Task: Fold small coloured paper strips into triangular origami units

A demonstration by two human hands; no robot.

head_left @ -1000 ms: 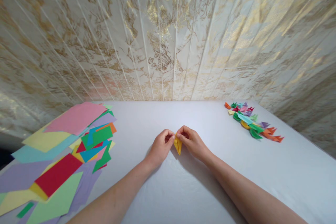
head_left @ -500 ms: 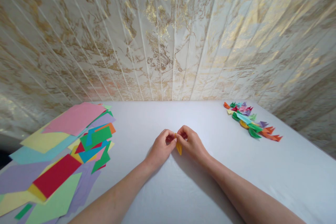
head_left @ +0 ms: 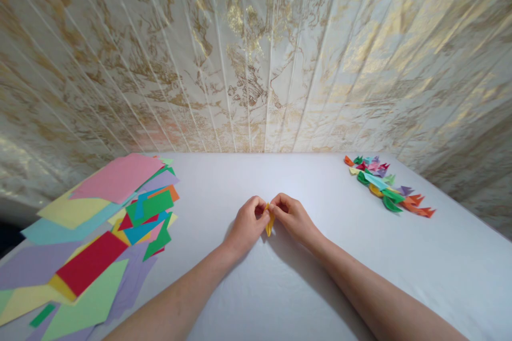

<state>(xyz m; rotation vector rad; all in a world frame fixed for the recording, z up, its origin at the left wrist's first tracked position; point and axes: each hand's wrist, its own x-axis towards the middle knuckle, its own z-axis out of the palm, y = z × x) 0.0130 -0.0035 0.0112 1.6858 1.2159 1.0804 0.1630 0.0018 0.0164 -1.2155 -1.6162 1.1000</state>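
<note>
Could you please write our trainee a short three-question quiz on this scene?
1. True or false: the left hand and the right hand both hold the yellow paper.
2. What colour is the large sheet at the far left corner of the table?
a) black
b) pink
c) brown
3. Fill in the blank: the small folded pieces lie on the ____ side of the table.

Key: 1 true; 2 b; 3 right
</note>
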